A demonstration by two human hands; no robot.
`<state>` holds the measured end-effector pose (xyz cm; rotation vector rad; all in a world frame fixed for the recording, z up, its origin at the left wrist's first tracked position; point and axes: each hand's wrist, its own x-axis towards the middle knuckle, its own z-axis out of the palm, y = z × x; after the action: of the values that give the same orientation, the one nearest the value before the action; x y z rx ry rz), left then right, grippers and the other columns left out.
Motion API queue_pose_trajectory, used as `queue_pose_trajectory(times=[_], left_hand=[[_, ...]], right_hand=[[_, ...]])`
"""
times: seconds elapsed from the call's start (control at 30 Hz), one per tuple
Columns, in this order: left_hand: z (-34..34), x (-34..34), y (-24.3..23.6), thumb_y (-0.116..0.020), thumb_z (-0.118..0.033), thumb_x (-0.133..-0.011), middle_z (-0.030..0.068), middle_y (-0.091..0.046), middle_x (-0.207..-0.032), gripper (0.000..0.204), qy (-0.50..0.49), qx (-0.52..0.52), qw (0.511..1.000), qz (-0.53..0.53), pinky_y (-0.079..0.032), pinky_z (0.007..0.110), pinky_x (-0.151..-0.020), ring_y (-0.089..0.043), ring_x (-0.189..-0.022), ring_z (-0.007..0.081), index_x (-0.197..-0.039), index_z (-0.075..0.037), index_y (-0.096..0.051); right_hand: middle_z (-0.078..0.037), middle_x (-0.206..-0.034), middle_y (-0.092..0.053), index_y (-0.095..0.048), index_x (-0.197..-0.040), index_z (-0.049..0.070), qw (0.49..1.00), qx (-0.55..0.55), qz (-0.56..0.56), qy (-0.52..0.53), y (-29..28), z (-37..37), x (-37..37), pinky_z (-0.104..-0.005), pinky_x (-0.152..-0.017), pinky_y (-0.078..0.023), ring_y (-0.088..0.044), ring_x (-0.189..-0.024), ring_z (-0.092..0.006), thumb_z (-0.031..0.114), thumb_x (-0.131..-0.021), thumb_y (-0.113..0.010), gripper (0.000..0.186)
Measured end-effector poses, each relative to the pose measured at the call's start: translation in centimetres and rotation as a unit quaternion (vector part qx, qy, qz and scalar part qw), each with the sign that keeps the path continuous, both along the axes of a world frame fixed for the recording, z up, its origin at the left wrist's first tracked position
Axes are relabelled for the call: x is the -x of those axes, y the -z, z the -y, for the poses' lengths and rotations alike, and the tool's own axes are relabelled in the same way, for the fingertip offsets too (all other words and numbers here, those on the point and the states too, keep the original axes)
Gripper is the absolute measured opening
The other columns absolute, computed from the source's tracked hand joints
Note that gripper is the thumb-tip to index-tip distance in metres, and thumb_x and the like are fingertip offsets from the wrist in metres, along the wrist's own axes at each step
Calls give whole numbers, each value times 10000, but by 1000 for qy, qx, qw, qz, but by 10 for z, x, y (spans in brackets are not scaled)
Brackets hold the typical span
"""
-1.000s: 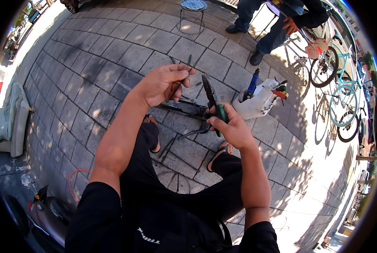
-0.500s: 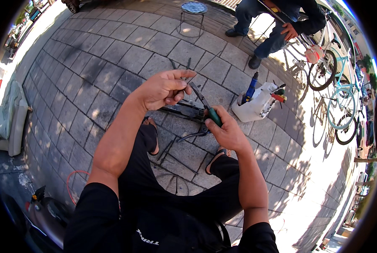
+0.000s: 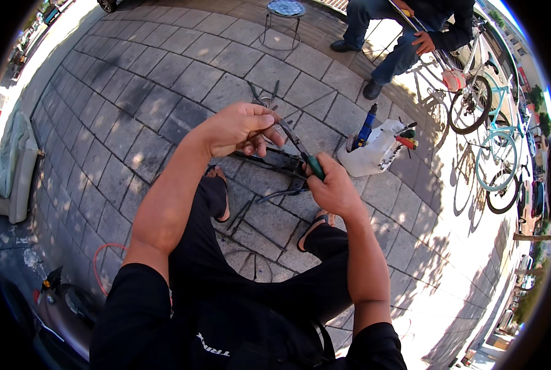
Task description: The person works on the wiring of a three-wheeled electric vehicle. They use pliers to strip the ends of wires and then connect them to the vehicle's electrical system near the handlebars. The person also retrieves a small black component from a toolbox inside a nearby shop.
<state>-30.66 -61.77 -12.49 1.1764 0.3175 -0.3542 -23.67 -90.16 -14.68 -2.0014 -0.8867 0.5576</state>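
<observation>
My right hand [image 3: 336,188] grips green-handled pliers [image 3: 314,166], their dark metal jaws pointing up and left toward my left hand. At the tip of the jaws, the thumb and forefinger of my left hand [image 3: 241,129] are pinched together, with the other fingers loosely curled. Whatever they hold is too small and hidden to name. Beneath both hands lies a long black metal assembly [image 3: 260,161], partly covered by them. A dark curved lever-like piece [image 3: 281,195] sticks out below it. On the paving past my left hand rests a dark tool with two splayed handles [image 3: 265,97].
To the right stands a cut white plastic container [image 3: 371,154] holding a blue tool [image 3: 366,126] and others. Thin dark rods [image 3: 260,231] lie between my feet. A seated person [image 3: 405,49], a stool [image 3: 286,8] and bicycles [image 3: 499,142] are farther off. A red hose [image 3: 98,265] curves at left.
The pliers' jaws have come round to point more up-left, close against the left fingertips. My left thumb has shifted slightly, and its lower fingers have loosened. My right hand has moved a little right.
</observation>
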Motion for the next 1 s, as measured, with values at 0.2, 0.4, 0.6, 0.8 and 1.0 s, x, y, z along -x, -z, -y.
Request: queue_pose_trajectory(times=[0.2, 0.4, 0.6, 0.8, 1.0], left_hand=[[-2, 4, -1, -603, -224, -1078, 107, -769, -989, 310, 11, -71, 997, 2, -496, 230, -478, -713, -642, 128, -1280, 12, -613], [4, 5, 0, -620, -279, -1080, 107, -770, -984, 302, 7, -84, 996, 4, -505, 237, -478, -734, -661, 149, -1212, -6, -622], [5, 2, 0, -611, -305, -1085, 125, -768, -988, 294, 11, -71, 997, -6, -498, 258, -472, -736, -655, 170, -1159, -21, -618], [3, 2, 2, -572, -292, -1098, 71, -749, -898, 265, 25, -95, 995, -19, -481, 253, -471, -704, -614, 150, -1155, -36, -613], [7, 1, 13, -567, -279, -1104, 21, -715, -818, 245, 27, -100, 994, 20, -472, 245, -469, -675, -585, 123, -1168, -47, -614]], right_hand=[[-219, -946, -597, -585, -988, 7, 1000, -5, -3, 13, 6, 0, -3, -456, -834, -482, -598, -946, -424, 47, -878, -609, 119], [-219, -961, -595, -573, -1006, 14, 999, -24, 30, -23, 14, -2, -4, -468, -836, -480, -592, -948, -436, 45, -883, -607, 131], [-231, -967, -600, -558, -994, 10, 999, -6, 30, -25, 8, -3, -6, -487, -833, -481, -597, -951, -456, 48, -890, -610, 123], [-258, -1003, -632, -566, -1009, 5, 1000, 10, 23, -7, 8, -2, -7, -507, -846, -496, -620, -957, -485, 78, -901, -632, 146], [-287, -1011, -680, -618, -1068, -2, 996, 35, -13, 76, -1, -9, 1, -503, -850, -514, -658, -958, -476, 154, -922, -667, 219]])
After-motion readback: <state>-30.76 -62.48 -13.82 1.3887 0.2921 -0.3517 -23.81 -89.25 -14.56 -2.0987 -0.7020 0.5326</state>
